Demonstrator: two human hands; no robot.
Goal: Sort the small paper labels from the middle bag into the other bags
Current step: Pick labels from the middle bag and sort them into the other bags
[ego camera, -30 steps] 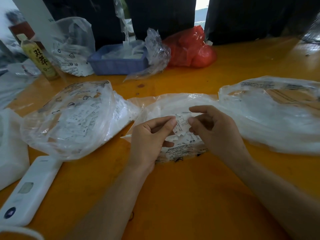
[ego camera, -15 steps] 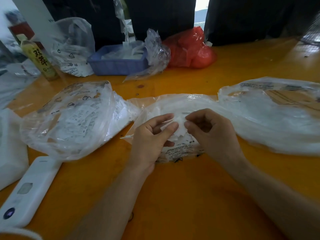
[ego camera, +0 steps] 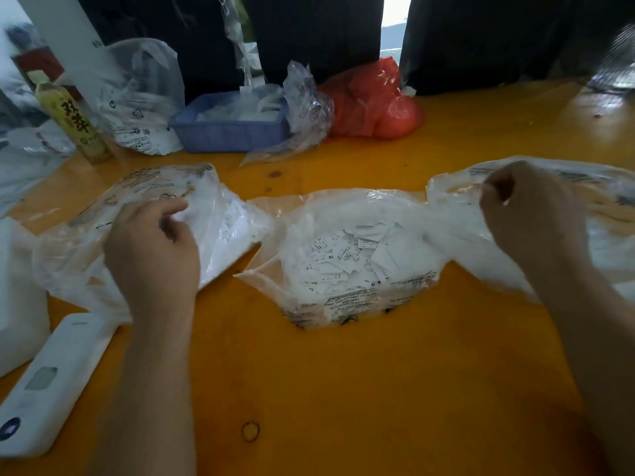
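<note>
My hands, together over the middle bag (ego camera: pixel 347 255) a second ago, are now spreading apart: left hand (ego camera: pixel 153 249) reaching into the left bag (ego camera: pixel 220 214), right hand (ego camera: pixel 525 214) into the right bag (ego camera: pixel 611 214), fingers curled, presumably dropping sorted labels (ego camera: pixel 350 255); contents hidden.

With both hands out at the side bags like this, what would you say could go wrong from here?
1. The middle bag lies open and unheld, its loose labels heaped near the mouth; a nudge might spill them onto the table.
2. The left hand and right hand work at the left bag and right bag at once, so a label could land wrongly.
</note>
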